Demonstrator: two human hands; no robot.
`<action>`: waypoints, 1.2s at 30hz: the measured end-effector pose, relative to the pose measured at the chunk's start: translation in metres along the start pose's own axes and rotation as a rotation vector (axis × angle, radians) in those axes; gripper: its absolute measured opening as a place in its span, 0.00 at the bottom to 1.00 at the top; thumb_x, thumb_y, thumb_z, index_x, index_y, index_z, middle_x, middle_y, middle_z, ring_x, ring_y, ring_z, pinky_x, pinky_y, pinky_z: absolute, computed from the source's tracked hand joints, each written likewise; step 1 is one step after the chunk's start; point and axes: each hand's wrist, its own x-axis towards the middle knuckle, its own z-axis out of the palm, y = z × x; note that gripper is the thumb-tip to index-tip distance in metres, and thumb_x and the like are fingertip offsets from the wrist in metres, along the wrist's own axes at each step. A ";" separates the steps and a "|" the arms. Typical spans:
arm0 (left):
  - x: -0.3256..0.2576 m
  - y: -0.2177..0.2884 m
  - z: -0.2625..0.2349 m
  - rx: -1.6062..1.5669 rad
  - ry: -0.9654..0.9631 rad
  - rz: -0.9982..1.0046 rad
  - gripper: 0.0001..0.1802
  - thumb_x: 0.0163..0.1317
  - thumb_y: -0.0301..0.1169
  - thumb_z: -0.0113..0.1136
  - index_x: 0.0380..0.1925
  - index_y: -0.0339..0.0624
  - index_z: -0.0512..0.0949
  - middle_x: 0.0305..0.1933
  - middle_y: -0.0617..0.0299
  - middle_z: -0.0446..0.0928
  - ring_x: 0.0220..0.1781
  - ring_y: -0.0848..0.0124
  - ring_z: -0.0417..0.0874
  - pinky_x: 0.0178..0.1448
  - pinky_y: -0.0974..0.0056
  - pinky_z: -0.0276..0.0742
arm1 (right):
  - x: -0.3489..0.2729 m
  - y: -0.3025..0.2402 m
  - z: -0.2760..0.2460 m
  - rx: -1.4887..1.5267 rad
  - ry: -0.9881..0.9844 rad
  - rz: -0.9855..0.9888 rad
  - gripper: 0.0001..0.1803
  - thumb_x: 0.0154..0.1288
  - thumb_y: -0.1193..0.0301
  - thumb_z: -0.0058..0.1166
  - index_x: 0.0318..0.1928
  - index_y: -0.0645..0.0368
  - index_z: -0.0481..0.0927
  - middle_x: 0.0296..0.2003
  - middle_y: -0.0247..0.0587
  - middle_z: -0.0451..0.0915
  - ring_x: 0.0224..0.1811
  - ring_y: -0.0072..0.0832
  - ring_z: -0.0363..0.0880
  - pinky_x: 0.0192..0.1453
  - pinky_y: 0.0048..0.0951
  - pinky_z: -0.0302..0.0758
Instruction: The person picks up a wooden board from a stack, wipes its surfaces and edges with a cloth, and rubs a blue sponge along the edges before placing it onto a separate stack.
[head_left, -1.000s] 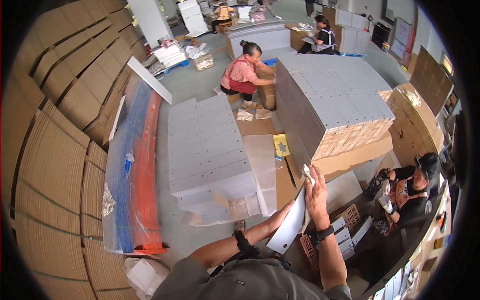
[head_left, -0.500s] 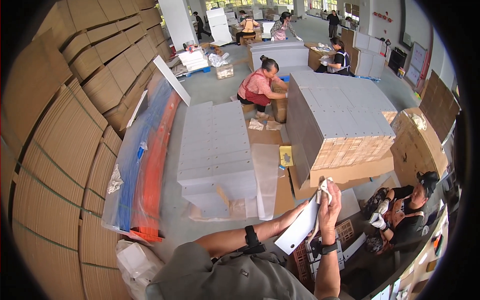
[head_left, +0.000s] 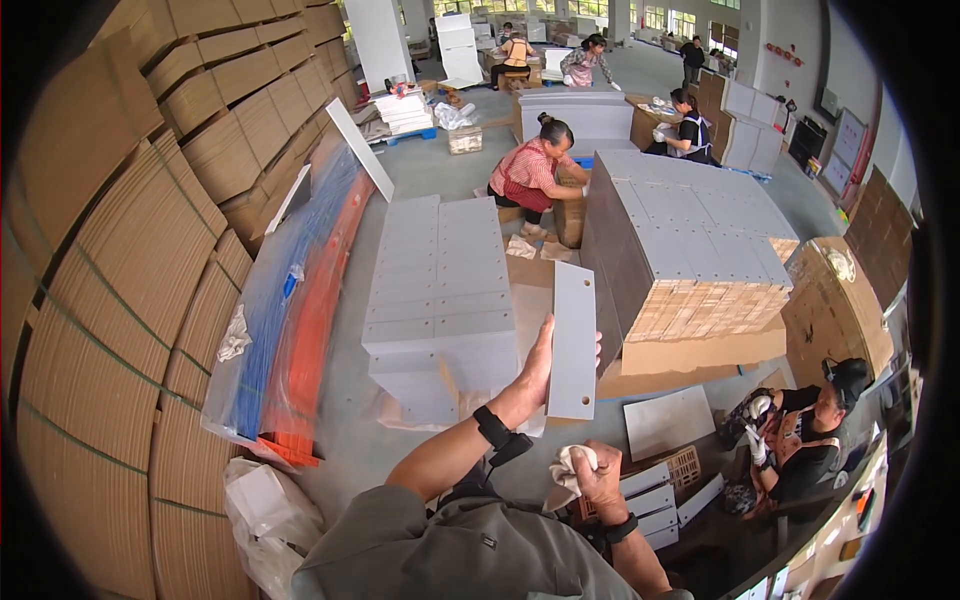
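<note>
My left hand (head_left: pixel 540 362) grips a long grey panel (head_left: pixel 572 345) and holds it upright in front of me, thumb on one side and fingertips showing past the other edge. The panel has a round hole near each end. Lower and to the right, my right hand (head_left: pixel 600 478) is closed around a crumpled whitish cloth (head_left: pixel 570 474), apart from the panel. Below that hand lie several more pale panels (head_left: pixel 655 500), partly hidden by my wrist, beside a brown plastic crate (head_left: pixel 685 467).
A low stack of grey boards (head_left: pixel 440 270) stands ahead, with a taller stack (head_left: pixel 690 215) to its right. Cardboard piles (head_left: pixel 110 330) line the left. A co-worker in a cap (head_left: pixel 800 430) sits at lower right; another in a red checked shirt (head_left: pixel 530 175) squats between the stacks.
The panel has swung upright and moved up and away, now in my left hand alone. My right hand has come off it and dropped lower with the cloth.
</note>
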 end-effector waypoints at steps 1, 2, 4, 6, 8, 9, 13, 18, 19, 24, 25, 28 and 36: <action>-0.005 0.004 0.013 0.075 0.118 0.093 0.43 0.74 0.68 0.35 0.64 0.39 0.72 0.57 0.52 0.80 0.49 0.63 0.83 0.57 0.55 0.83 | 0.003 -0.007 -0.003 0.059 0.130 0.018 0.14 0.66 0.68 0.57 0.25 0.63 0.79 0.19 0.40 0.76 0.20 0.27 0.72 0.27 0.32 0.69; -0.010 0.007 0.013 0.075 0.120 0.097 0.43 0.74 0.68 0.35 0.64 0.39 0.72 0.57 0.52 0.80 0.49 0.63 0.83 0.57 0.55 0.83 | 0.011 -0.018 -0.007 0.122 0.257 0.034 0.16 0.69 0.66 0.55 0.25 0.63 0.78 0.18 0.38 0.76 0.20 0.24 0.71 0.27 0.32 0.68; -0.019 0.011 0.017 0.110 0.093 0.127 0.43 0.74 0.68 0.34 0.65 0.39 0.71 0.58 0.53 0.79 0.50 0.63 0.83 0.57 0.55 0.83 | 0.026 -0.020 -0.025 0.079 0.359 0.039 0.19 0.75 0.63 0.50 0.31 0.64 0.78 0.23 0.36 0.78 0.24 0.21 0.72 0.31 0.31 0.71; -0.028 0.009 0.025 0.106 0.095 0.119 0.43 0.75 0.68 0.34 0.65 0.39 0.71 0.58 0.53 0.80 0.50 0.63 0.83 0.57 0.56 0.83 | 0.038 -0.030 -0.040 0.064 0.390 -0.023 0.06 0.69 0.71 0.56 0.38 0.62 0.79 0.31 0.43 0.80 0.30 0.32 0.77 0.38 0.33 0.76; -0.029 -0.002 0.030 0.153 0.095 0.119 0.42 0.77 0.65 0.30 0.64 0.37 0.72 0.57 0.51 0.81 0.51 0.62 0.84 0.61 0.57 0.81 | 0.053 -0.055 -0.042 -0.080 0.366 -0.152 0.07 0.66 0.72 0.59 0.41 0.62 0.78 0.36 0.44 0.79 0.34 0.35 0.77 0.42 0.34 0.76; -0.031 -0.011 0.034 0.153 0.092 0.113 0.42 0.77 0.65 0.30 0.64 0.37 0.72 0.57 0.51 0.81 0.51 0.62 0.84 0.61 0.57 0.81 | 0.056 -0.065 -0.040 -0.227 0.338 -0.279 0.11 0.63 0.73 0.63 0.44 0.61 0.78 0.41 0.46 0.79 0.38 0.38 0.77 0.46 0.35 0.76; -0.038 -0.073 0.016 0.271 0.138 0.008 0.37 0.77 0.63 0.38 0.67 0.43 0.70 0.58 0.59 0.79 0.56 0.67 0.82 0.62 0.61 0.79 | 0.080 -0.070 -0.024 -0.531 0.139 -0.342 0.31 0.61 0.69 0.67 0.64 0.56 0.73 0.63 0.51 0.69 0.68 0.53 0.64 0.73 0.53 0.61; -0.068 -0.090 0.027 0.391 0.036 -0.203 0.39 0.78 0.62 0.38 0.69 0.40 0.68 0.58 0.56 0.79 0.54 0.68 0.83 0.57 0.63 0.82 | 0.119 -0.047 -0.077 -0.525 0.333 -0.157 0.27 0.73 0.64 0.56 0.68 0.57 0.70 0.69 0.57 0.66 0.69 0.53 0.67 0.71 0.48 0.66; -0.081 -0.092 0.027 0.389 0.019 -0.247 0.39 0.78 0.62 0.38 0.69 0.40 0.68 0.58 0.56 0.79 0.54 0.68 0.83 0.57 0.63 0.82 | 0.128 -0.043 -0.087 -0.420 0.374 -0.138 0.21 0.76 0.63 0.53 0.63 0.60 0.76 0.57 0.58 0.78 0.56 0.49 0.79 0.61 0.44 0.75; -0.098 -0.063 0.024 0.150 -0.172 -0.327 0.42 0.77 0.63 0.31 0.73 0.37 0.63 0.62 0.43 0.77 0.55 0.60 0.83 0.58 0.55 0.83 | 0.143 0.020 -0.114 -0.296 0.343 0.256 0.25 0.74 0.52 0.55 0.52 0.65 0.83 0.34 0.49 0.86 0.38 0.33 0.86 0.46 0.37 0.80; -0.096 -0.053 0.021 0.163 -0.210 -0.284 0.43 0.77 0.63 0.30 0.72 0.37 0.63 0.62 0.44 0.77 0.55 0.59 0.83 0.59 0.54 0.82 | 0.142 0.031 -0.118 -0.221 0.374 0.257 0.26 0.74 0.52 0.55 0.52 0.65 0.84 0.33 0.47 0.86 0.38 0.30 0.85 0.46 0.36 0.79; -0.098 -0.029 0.031 0.097 -0.217 -0.233 0.44 0.76 0.65 0.27 0.71 0.37 0.65 0.61 0.44 0.77 0.53 0.58 0.83 0.58 0.53 0.82 | 0.118 0.050 -0.129 -0.050 0.435 0.350 0.27 0.73 0.51 0.56 0.54 0.63 0.85 0.30 0.35 0.84 0.34 0.21 0.80 0.39 0.28 0.77; -0.093 -0.010 0.034 0.169 -0.162 -0.157 0.45 0.75 0.66 0.30 0.68 0.36 0.68 0.57 0.45 0.79 0.49 0.58 0.84 0.54 0.55 0.84 | 0.069 0.074 -0.110 0.141 0.548 0.432 0.25 0.73 0.50 0.58 0.51 0.61 0.86 0.31 0.26 0.83 0.33 0.16 0.77 0.38 0.23 0.74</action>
